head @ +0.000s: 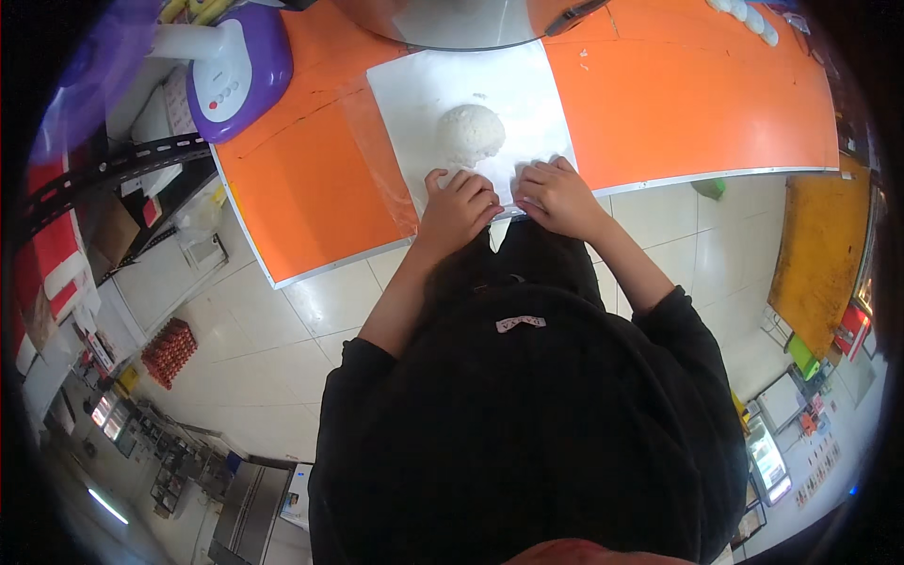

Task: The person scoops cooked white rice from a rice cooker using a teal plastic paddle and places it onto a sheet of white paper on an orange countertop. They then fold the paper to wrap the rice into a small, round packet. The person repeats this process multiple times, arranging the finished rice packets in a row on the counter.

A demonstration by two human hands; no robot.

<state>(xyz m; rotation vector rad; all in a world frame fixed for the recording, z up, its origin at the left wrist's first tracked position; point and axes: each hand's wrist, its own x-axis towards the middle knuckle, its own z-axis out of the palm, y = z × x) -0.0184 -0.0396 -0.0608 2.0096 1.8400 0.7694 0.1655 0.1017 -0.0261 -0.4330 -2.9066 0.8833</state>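
A dome of cooked white rice [472, 133] sits on a sheet of white wrapping paper [526, 92] on the orange tabletop. Some loose grains lie at its near side and just beyond it. My left hand [462, 208] is at the paper's near edge, left of centre, fingers curled and thumb pointing inward. To its right, my right hand [554, 198] has its fingers bent over the same edge. Both hands appear to pinch the paper, and the thumbs are close together. Neither hand touches the rice.
Beyond the paper stands a large shiny metal vessel [452, 21] with a dark handle. A purple and white fan base [222, 92] occupies the table's left end. White rounded items [748, 21] lie far right. The table's metal-trimmed edge [339, 261] runs before me. Stacked egg trays [169, 353] are on the floor.
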